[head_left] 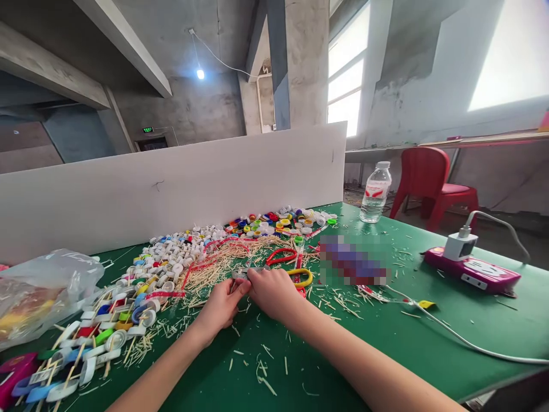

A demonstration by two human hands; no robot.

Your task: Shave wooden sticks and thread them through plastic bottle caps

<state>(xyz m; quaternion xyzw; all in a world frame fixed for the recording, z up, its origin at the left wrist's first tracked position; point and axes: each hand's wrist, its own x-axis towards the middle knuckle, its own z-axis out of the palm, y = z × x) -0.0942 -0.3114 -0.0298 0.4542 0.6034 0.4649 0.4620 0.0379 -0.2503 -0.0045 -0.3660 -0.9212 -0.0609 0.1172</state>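
Note:
My left hand (221, 306) and my right hand (274, 294) meet at the middle of the green table (386, 343), fingers pinched together on a small grey metal tool (246, 273) held between them. Just beyond the fingers lies a heap of thin wooden sticks (223, 263). Red scissors (281, 256) and yellow scissors (303, 277) lie right of that heap. Several bottle caps threaded on sticks (94, 337) spread out to the left, and a band of loose coloured caps (257, 226) runs along the back.
A white board (171, 183) stands along the table's far edge. A clear plastic bag (43, 292) sits far left. A water bottle (376, 191) stands at the back right. A pink power strip (472, 270) with a white charger and cable lies right. A red chair (429, 183) stands behind.

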